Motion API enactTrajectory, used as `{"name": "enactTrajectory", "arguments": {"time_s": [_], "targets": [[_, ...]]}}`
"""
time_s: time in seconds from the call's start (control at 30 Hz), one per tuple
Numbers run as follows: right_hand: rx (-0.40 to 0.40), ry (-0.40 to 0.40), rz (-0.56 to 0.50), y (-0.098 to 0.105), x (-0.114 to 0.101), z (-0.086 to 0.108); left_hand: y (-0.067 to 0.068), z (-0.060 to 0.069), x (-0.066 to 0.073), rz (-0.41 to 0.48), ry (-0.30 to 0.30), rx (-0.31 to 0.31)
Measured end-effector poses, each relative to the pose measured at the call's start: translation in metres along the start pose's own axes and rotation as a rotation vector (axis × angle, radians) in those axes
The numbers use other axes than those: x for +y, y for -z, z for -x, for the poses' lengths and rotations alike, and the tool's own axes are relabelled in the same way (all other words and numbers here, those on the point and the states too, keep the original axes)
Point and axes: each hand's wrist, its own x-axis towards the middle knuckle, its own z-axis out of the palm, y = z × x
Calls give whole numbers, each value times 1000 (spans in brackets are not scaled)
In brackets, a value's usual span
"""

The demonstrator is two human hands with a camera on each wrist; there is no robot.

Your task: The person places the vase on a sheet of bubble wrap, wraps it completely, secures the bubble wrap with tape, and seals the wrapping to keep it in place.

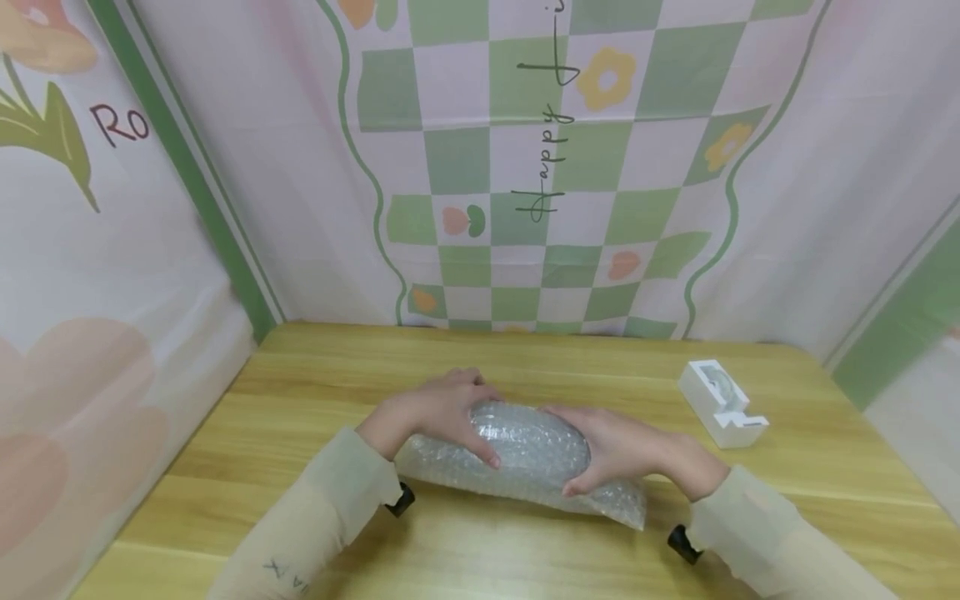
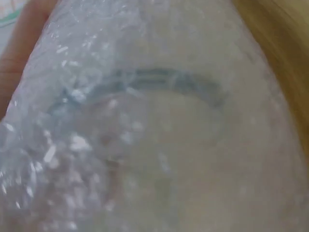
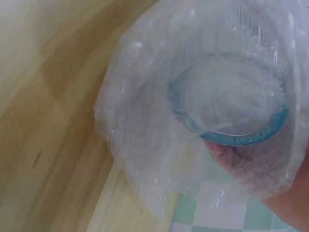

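A roll of bubble wrap (image 1: 525,437) lies crosswise on the wooden table. My left hand (image 1: 444,410) grips it toward its left end, thumb on the near side and fingers over the far side. My right hand (image 1: 621,446) holds it toward the right end in the same way. Through the open end of the wrap, the right wrist view shows a clear glass (image 3: 241,139) with a bluish round edge. In the left wrist view, a curved bluish line shows faintly through the bubble wrap (image 2: 193,145). The wrap's loose ends stick out past the glass on both sides.
A white tape dispenser (image 1: 712,408) with a roll of clear tape stands at the right on the wooden table (image 1: 337,358). Behind the table hangs a checked green and white curtain (image 1: 517,167), with more printed cloth on both sides.
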Motion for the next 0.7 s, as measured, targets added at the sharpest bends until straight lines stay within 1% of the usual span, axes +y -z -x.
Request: {"name": "enactTrajectory", "arguments": {"time_s": [0.03,0.07,0.13,0.27,0.33,0.5,0.6,0.7], "targets": [[-2,-3,-1,0,0,0,0,1,0,-29,-11,17],[-5,-2,-2,1,0,0,0,1,1,-37,-19,26],[-6,-4,-5,1,0,-1,1,3,3,-29,-21,34],[-9,-4,-8,0,0,-1,3,7,10,-14,0,38],[-16,-14,-17,0,0,-1,3,10,16,-39,5,40],[-37,-44,-47,0,0,-1,-3,15,26,-176,12,68],[-50,-56,-55,1,1,-2,-5,18,29,-278,13,102],[-62,-67,-54,2,1,-2,-6,21,32,-370,-9,146]]}}
